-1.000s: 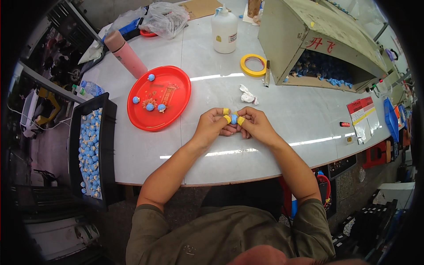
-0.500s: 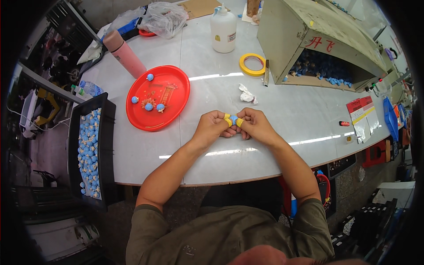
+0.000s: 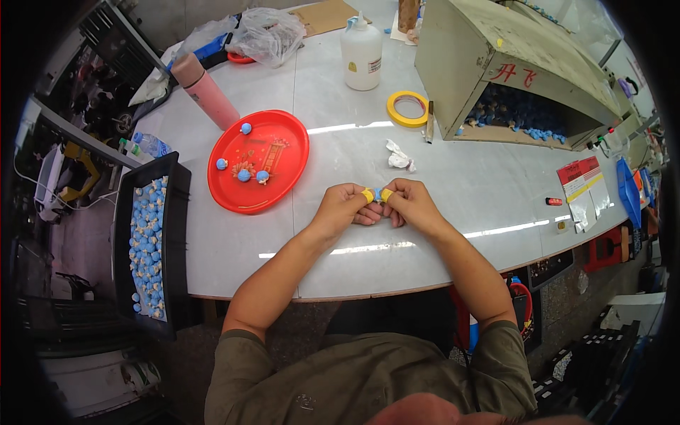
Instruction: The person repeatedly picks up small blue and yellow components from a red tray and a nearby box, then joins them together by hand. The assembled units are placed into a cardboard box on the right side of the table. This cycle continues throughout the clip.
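Observation:
My left hand (image 3: 345,206) and my right hand (image 3: 410,203) meet above the grey table, fingers curled and thumbs pressed inward. Between the fingertips they pinch a small blue piece (image 3: 377,193), mostly covered, so its full shape is hidden. Yellow tape wraps the thumb tips of both hands. Left of my hands lies a round red plate (image 3: 287,185) with several small blue balls bearing pale bits, one of them a blue ball (image 3: 263,177) near the plate's middle. A crumpled white tissue (image 3: 400,156) lies just beyond my right hand.
A black bin (image 3: 175,248) full of similar blue balls stands at the left edge. Behind are a pink flask (image 3: 212,101), a white squeeze bottle (image 3: 361,60) and a yellow tape roll (image 3: 407,108). A metal cabinet (image 3: 460,78) holding blue pieces stands at the far right.
My thumbs have come slightly closer together, and less of the blue piece shows between them. The whole view has shifted a little; the things on the table keep their places.

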The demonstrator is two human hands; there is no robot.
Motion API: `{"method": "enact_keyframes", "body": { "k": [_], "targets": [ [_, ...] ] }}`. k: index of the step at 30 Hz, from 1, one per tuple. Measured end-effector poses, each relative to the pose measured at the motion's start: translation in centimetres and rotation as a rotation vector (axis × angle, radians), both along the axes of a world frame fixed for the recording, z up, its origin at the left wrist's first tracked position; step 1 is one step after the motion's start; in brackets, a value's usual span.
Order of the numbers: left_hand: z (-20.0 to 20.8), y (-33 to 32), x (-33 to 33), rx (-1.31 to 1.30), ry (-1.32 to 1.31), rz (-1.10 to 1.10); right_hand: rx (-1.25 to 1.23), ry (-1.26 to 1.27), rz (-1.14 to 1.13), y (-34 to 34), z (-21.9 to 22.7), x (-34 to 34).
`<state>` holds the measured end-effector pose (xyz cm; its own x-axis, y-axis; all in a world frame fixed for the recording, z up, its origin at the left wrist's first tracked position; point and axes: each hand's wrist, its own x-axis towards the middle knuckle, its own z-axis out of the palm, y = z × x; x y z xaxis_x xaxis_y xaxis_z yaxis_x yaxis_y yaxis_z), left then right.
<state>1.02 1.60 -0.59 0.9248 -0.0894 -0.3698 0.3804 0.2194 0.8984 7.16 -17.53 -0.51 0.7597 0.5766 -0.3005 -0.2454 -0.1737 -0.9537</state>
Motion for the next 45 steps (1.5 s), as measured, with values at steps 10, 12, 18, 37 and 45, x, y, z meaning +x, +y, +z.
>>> {"method": "enact_keyframes", "body": {
  "k": [10,12,18,37,45],
  "targets": [
    [-1.1,0.4,0.0,-0.108,-0.046,0.063,0.100,-0.026,-0.037,0.0,-0.3,-0.2],
    [-1.2,0.5,0.5,-0.263,-0.002,0.215,0.118,-0.026,-0.092,0.0,0.0,-0.2],
    [0.0,4.8,1.9,-0.671,-0.232,0.796,0.159,-0.031,-0.259,-0.6,0.4,0.5],
    [-1.1,0.0,0.0,-0.337,-0.078,0.323,-0.779,-0.833,-0.965,-17.1,-1.3,18.9],
    [-0.8,0.1,-0.2,-0.290,-0.068,0.277,-1.312,-0.859,-0.312,-17.4,0.9,23.5]
  ]
}}
